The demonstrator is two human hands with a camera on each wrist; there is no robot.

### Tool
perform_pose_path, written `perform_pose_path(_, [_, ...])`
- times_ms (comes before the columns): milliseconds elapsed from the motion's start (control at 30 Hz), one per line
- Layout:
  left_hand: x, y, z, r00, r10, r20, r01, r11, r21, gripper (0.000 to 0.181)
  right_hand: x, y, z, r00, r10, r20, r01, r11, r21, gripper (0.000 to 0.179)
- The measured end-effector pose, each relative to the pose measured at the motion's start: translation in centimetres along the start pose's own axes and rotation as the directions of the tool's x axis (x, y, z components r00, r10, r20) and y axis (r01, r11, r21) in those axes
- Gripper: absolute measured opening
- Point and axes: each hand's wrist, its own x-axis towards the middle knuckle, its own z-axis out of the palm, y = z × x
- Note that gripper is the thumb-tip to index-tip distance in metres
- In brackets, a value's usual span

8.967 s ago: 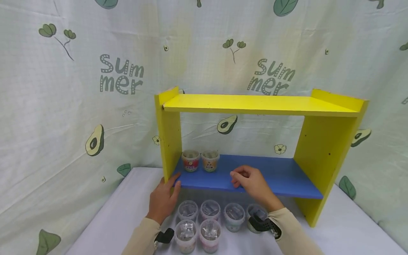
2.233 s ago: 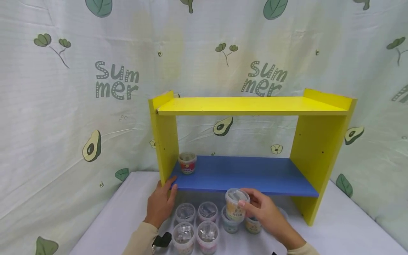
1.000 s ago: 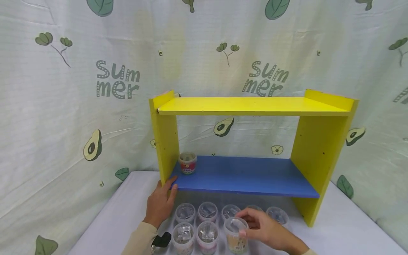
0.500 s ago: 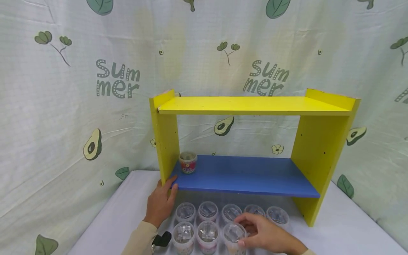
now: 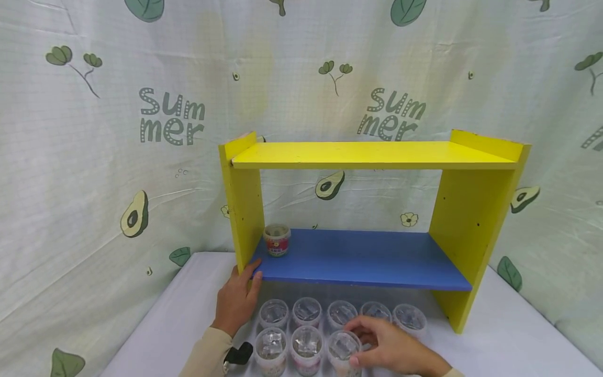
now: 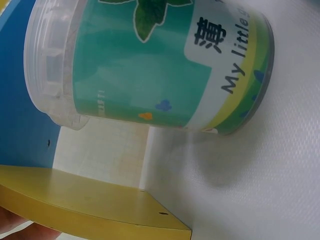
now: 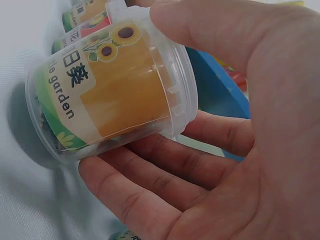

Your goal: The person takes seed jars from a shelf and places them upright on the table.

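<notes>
A clear-lidded plastic tub [image 7: 125,85] with an orange sunflower label is held by my right hand [image 5: 388,346]. In the right wrist view the thumb lies on its lid rim and the fingers curl along its far side. Its base is at the white table surface. My left hand [image 5: 237,301] rests at the left front corner of the yellow and blue shelf [image 5: 363,259], fingers touching the yellow side panel and blue board. A tub with a green leaf label [image 6: 145,65] stands near the left wrist. On the blue board sits a red-labelled tub [image 5: 277,241].
Several lidded tubs [image 5: 307,311] stand in two rows on the white table [image 5: 188,293] before the shelf. The front row's other tubs [image 5: 270,350] are left of the held one. A patterned cloth [image 5: 94,173] hangs behind.
Over the earlier frames the sunflower tub has left the blue board, moved down past the back row and come to the right end of the front row. The left hand has stayed at the shelf corner.
</notes>
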Motion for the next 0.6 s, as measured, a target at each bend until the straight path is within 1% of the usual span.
perform_pose_path(67, [0.02,-0.01,-0.03,1.000,0.003,-0.002,-0.003,1.000,0.000,0.038,0.01,0.07,0.08,1.000,-0.012,0.005,0.012,1.000,-0.008,0.043])
perform_pose_path(167, [-0.01,-0.09,-0.09,1.000,0.006,-0.001,-0.006,1.000,0.000,0.038,0.06,0.12,0.16,1.000,-0.007,0.004,0.007,1.000,-0.019,0.045])
perform_pose_path(300, [-0.01,-0.22,-0.21,1.000,0.008,-0.007,-0.008,1.000,0.003,0.037,0.12,0.00,0.15,0.998,0.066,-0.008,-0.066,0.998,0.008,0.044])
perform_pose_path(367, [0.04,-0.22,-0.24,1.000,0.008,-0.008,-0.008,1.000,0.001,0.037,0.14,-0.03,0.16,0.997,0.072,-0.012,-0.072,0.997,0.006,0.045])
perform_pose_path(400, [0.09,-0.24,-0.24,1.000,0.009,-0.009,-0.009,1.000,0.000,0.037,0.13,-0.04,0.17,0.997,0.072,-0.015,-0.072,0.997,0.008,0.044])
perform_pose_path(500, [0.16,-0.23,-0.13,1.000,0.008,-0.002,-0.008,1.000,0.000,0.038,0.01,0.05,0.20,0.999,0.041,-0.025,-0.041,0.999,-0.023,0.046])
perform_pose_path(600, [0.09,-0.21,-0.02,1.000,0.005,0.005,-0.005,1.000,0.001,0.038,-0.16,0.18,0.15,0.999,0.031,-0.014,-0.031,1.000,-0.007,0.047])
